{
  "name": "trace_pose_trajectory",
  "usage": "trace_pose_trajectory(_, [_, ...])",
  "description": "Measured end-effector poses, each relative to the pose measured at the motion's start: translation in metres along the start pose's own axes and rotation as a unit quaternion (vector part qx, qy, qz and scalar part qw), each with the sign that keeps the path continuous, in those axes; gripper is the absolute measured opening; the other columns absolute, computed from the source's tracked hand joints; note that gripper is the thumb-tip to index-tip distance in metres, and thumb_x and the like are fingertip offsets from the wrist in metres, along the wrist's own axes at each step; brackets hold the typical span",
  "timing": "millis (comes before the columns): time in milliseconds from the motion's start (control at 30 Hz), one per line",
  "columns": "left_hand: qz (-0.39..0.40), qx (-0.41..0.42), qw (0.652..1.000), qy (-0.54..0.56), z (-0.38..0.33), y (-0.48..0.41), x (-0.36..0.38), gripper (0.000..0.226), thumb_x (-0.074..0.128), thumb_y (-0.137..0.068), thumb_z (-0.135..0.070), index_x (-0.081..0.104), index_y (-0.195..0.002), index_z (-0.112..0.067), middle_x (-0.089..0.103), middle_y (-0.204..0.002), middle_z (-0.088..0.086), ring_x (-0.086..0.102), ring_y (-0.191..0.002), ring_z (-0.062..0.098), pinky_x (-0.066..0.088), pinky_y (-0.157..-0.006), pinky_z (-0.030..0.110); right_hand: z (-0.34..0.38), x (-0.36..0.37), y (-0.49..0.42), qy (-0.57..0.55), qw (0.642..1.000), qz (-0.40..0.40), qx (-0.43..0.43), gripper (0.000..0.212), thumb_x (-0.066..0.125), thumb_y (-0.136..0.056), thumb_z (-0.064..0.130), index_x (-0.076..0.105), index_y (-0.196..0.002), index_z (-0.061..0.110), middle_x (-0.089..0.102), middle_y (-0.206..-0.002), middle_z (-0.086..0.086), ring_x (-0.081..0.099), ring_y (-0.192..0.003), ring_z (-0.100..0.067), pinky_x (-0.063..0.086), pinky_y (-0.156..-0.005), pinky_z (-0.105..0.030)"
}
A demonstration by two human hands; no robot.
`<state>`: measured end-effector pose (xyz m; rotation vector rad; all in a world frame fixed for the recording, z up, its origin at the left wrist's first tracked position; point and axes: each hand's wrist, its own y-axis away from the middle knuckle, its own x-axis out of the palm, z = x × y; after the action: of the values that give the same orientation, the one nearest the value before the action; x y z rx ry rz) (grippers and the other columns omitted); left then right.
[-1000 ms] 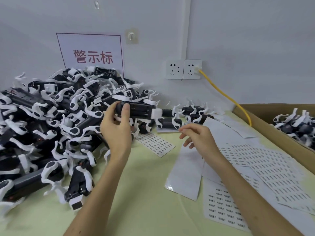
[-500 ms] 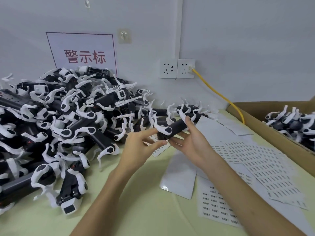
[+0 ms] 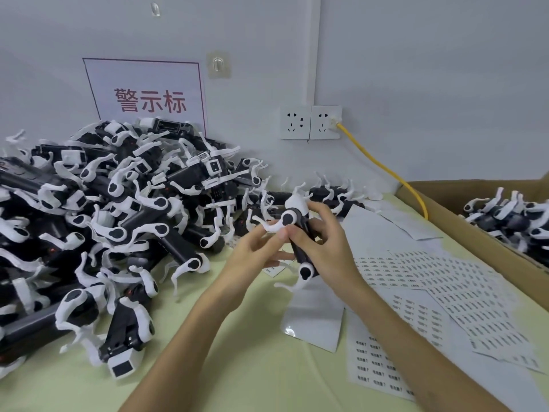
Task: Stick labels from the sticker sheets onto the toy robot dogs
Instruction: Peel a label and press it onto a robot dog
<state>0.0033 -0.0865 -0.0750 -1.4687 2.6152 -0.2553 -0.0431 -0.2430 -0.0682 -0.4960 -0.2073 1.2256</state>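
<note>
A black toy robot dog (image 3: 300,233) with white legs is held above the table, its long body pointing away from me. My right hand (image 3: 326,248) grips its body from the right, fingers curled around it. My left hand (image 3: 255,257) touches the dog's left side, fingertips at a white leg, fingers fairly straight. White sticker sheets (image 3: 439,292) with rows of small dark labels lie on the table to the right, under my right forearm.
A big pile of black-and-white robot dogs (image 3: 104,218) covers the table's left half. A cardboard box (image 3: 445,221) holding more dogs stands at the right. A yellow cable (image 3: 386,171) runs from the wall socket (image 3: 310,122). A blank backing sheet (image 3: 315,319) lies near the middle.
My left hand lifted one dog off the pile and brought it right to the middle. My right hand took hold of it, and the dog turned from lying crosswise to pointing away.
</note>
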Motion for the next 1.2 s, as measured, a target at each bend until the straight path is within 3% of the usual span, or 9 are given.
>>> trace_pose_trajectory(133, [-0.001,-0.001,0.999,0.048,-0.002,0.001,0.002,0.044,0.044,-0.107,-0.045,0.064,-0.136,-0.018,0.074,-0.125,0.008,0.071,-0.115,0.029,0.048,-0.107,0.041,0.002,0.000,-0.001,-0.043,0.999,0.031,0.002,0.035,0.060,-0.091,0.042,0.060,-0.124,0.054,0.073,-0.110,0.014,0.066,-0.109,-0.009,0.050,-0.091,-0.024])
trace_pose_trajectory(233, [-0.026,-0.007,0.998,0.059,-0.004,0.000,0.000,0.046,0.036,-0.111,-0.044,0.066,-0.136,-0.018,0.073,-0.127,0.008,0.068,-0.121,0.027,0.043,-0.114,0.051,0.002,0.002,0.001,-0.024,0.997,0.073,-0.010,0.051,0.067,-0.088,0.032,0.051,-0.132,0.053,0.070,-0.117,0.018,0.063,-0.111,-0.008,0.054,-0.092,-0.028])
trace_pose_trajectory(400, [-0.023,-0.013,0.998,0.049,-0.004,-0.001,0.000,0.042,0.044,-0.106,-0.048,0.071,-0.129,-0.025,0.075,-0.124,0.004,0.064,-0.123,0.037,0.050,-0.104,0.051,0.003,0.001,0.003,-0.018,0.997,0.075,0.000,0.060,0.076,-0.082,0.034,0.048,-0.134,0.048,0.070,-0.115,0.010,0.064,-0.099,-0.008,0.056,-0.082,-0.028])
trace_pose_trajectory(533, [0.015,0.014,0.999,0.026,-0.003,0.002,0.004,0.029,0.058,-0.100,-0.038,0.073,-0.123,-0.031,0.077,-0.117,0.000,0.072,-0.111,0.015,0.055,-0.092,0.023,-0.004,0.001,0.002,-0.042,0.998,0.026,0.037,0.042,0.075,-0.092,0.028,0.054,-0.129,0.030,0.073,-0.100,0.001,0.068,-0.088,-0.017,0.054,-0.080,-0.035])
trace_pose_trajectory(667, [0.040,0.019,0.999,0.018,-0.003,0.003,0.004,0.023,0.053,-0.107,-0.026,0.075,-0.114,-0.030,0.079,-0.103,0.000,0.075,-0.096,0.011,0.053,-0.079,0.014,-0.005,0.001,-0.001,-0.078,0.993,-0.011,0.091,0.028,0.070,-0.096,0.026,0.057,-0.121,0.021,0.070,-0.082,0.000,0.063,-0.071,-0.012,0.049,-0.063,-0.022])
trace_pose_trajectory(867, [0.056,-0.011,0.991,0.119,-0.002,0.002,-0.002,0.042,0.048,-0.105,-0.042,0.067,-0.135,-0.021,0.071,-0.128,0.014,0.070,-0.117,0.030,0.057,-0.087,0.030,-0.001,-0.009,-0.003,-0.059,0.994,0.054,0.071,0.033,0.063,-0.100,0.019,0.057,-0.132,0.030,0.073,-0.099,0.001,0.064,-0.082,-0.025,0.050,-0.074,-0.040])
trace_pose_trajectory(967, [0.043,-0.026,0.985,0.165,-0.002,-0.001,-0.006,0.050,0.042,-0.105,-0.049,0.060,-0.143,-0.022,0.069,-0.134,0.011,0.069,-0.118,0.031,0.058,-0.086,0.033,0.000,-0.007,-0.001,-0.048,0.990,0.122,0.054,0.054,0.066,-0.098,0.016,0.046,-0.146,0.032,0.072,-0.119,0.007,0.065,-0.095,-0.025,0.054,-0.081,-0.030])
trace_pose_trajectory(1100, [-0.004,-0.051,0.982,0.184,0.000,-0.004,-0.007,0.058,0.047,-0.098,-0.057,0.062,-0.139,-0.019,0.071,-0.128,0.007,0.071,-0.104,0.019,0.054,-0.083,0.033,-0.002,-0.015,-0.011,0.033,0.995,0.073,0.060,0.044,0.069,-0.095,0.030,0.054,-0.137,0.033,0.070,-0.116,0.009,0.066,-0.099,-0.013,0.052,-0.088,-0.026])
trace_pose_trajectory(1200, [-0.049,-0.089,0.969,0.227,0.001,-0.006,-0.012,0.068,0.061,-0.087,-0.060,0.062,-0.137,-0.013,0.073,-0.124,0.007,0.071,-0.101,0.018,0.052,-0.087,0.035,-0.014,-0.043,-0.022,0.247,0.963,0.009,0.103,0.029,0.068,-0.096,0.035,0.064,-0.125,0.031,0.064,-0.124,0.006,0.061,-0.109,-0.011,0.047,-0.095,-0.032])
